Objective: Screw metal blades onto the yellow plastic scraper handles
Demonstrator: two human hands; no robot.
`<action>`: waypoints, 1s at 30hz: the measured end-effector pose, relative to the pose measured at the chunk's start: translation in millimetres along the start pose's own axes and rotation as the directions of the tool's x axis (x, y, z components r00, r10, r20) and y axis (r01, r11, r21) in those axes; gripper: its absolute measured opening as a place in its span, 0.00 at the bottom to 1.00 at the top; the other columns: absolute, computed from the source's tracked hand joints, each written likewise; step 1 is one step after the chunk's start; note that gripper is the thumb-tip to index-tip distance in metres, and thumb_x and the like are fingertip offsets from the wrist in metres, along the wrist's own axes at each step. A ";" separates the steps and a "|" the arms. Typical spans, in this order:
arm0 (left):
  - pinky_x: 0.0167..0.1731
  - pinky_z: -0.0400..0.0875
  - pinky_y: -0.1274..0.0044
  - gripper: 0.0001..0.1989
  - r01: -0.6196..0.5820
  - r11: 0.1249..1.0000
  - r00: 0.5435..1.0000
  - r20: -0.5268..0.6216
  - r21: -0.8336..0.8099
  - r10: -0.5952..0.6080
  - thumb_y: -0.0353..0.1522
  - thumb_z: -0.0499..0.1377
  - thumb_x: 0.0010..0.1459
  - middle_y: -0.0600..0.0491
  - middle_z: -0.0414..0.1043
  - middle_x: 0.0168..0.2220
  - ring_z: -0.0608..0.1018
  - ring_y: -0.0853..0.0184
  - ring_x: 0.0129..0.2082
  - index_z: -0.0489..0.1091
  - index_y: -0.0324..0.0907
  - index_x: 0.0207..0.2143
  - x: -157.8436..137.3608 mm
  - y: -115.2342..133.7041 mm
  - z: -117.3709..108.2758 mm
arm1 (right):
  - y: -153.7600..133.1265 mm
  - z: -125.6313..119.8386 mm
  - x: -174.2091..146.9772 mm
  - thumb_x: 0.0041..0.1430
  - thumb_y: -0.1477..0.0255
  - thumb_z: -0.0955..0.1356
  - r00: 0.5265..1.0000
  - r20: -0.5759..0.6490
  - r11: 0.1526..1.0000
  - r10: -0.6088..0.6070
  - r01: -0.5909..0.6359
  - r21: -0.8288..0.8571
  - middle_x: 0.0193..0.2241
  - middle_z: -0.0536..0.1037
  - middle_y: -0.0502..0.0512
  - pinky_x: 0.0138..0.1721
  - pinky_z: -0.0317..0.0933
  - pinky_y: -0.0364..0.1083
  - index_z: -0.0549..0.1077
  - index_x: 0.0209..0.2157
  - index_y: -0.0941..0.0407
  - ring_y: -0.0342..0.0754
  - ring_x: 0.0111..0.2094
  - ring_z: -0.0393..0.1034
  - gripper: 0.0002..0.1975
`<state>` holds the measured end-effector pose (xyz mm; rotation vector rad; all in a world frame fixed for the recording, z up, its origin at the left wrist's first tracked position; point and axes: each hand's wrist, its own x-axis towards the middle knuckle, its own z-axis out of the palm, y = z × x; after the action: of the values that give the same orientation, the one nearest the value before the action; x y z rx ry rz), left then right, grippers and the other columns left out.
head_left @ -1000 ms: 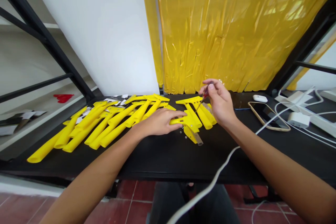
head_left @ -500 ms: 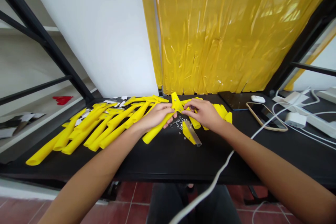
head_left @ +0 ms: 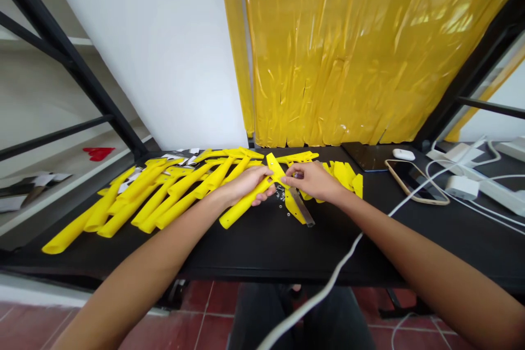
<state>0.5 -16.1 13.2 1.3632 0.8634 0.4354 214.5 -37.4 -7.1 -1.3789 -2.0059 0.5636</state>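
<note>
I'm gripping a yellow handle (head_left: 246, 201) w/ my left hand (head_left: 246, 184); right hand (head_left: 314, 180) is pinching its head end, screws (head_left: 281, 194) just below.

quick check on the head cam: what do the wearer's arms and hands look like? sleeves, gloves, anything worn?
Both forearms are bare all the way to the frame edge, with no sleeves in view. The left hand and right hand are bare: no gloves. No watch, bands or markings show on either wrist. Rings cannot be ruled out; the fingers are too small.
</note>
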 end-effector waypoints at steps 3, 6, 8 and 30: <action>0.11 0.58 0.82 0.21 0.043 0.995 0.997 -0.060 0.085 -0.038 0.51 0.52 0.64 0.57 0.63 0.18 0.62 0.74 0.13 0.62 0.43 0.29 -0.3 -0.5 3.2 | -4.7 0.4 -1.2 0.60 0.61 0.69 0.999 0.031 0.999 0.008 -0.007 -0.041 0.25 0.79 0.53 0.27 0.55 0.46 0.79 0.31 0.53 0.46 0.26 0.68 0.12; 0.10 0.58 0.81 0.25 0.087 0.987 0.992 -0.098 0.133 -0.074 0.53 0.49 0.65 0.57 0.60 0.14 0.61 0.73 0.12 0.61 0.44 0.25 1.1 -2.1 4.1 | -9.3 2.6 -2.1 0.61 0.61 0.68 0.998 0.050 0.997 0.035 -0.031 -0.075 0.25 0.79 0.52 0.27 0.53 0.45 0.78 0.29 0.54 0.46 0.25 0.68 0.13; 0.10 0.58 0.81 0.28 0.132 0.980 0.987 -0.114 0.151 -0.115 0.53 0.45 0.67 0.57 0.58 0.13 0.60 0.72 0.11 0.60 0.44 0.22 3.2 -3.6 2.9 | -12.0 4.3 -2.6 0.62 0.60 0.67 0.998 0.053 0.995 0.045 -0.040 -0.092 0.25 0.79 0.52 0.26 0.52 0.45 0.77 0.27 0.54 0.46 0.26 0.68 0.14; 0.11 0.63 0.77 0.37 0.203 0.944 0.979 -0.087 0.260 -0.187 0.45 0.35 0.68 0.47 0.61 0.09 0.61 0.70 0.08 0.67 0.38 0.15 12.5 -11.1 -12.0 | -1.1 -34.3 -24.5 0.43 0.55 0.79 0.831 0.553 0.921 -0.053 0.255 -0.295 0.69 0.61 0.63 0.59 0.60 0.57 0.53 0.72 0.53 0.69 0.64 0.63 0.59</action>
<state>-2.8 -1.3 -0.6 1.4984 1.1286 0.2118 244.1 -60.8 11.6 -1.3365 -2.7686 0.5719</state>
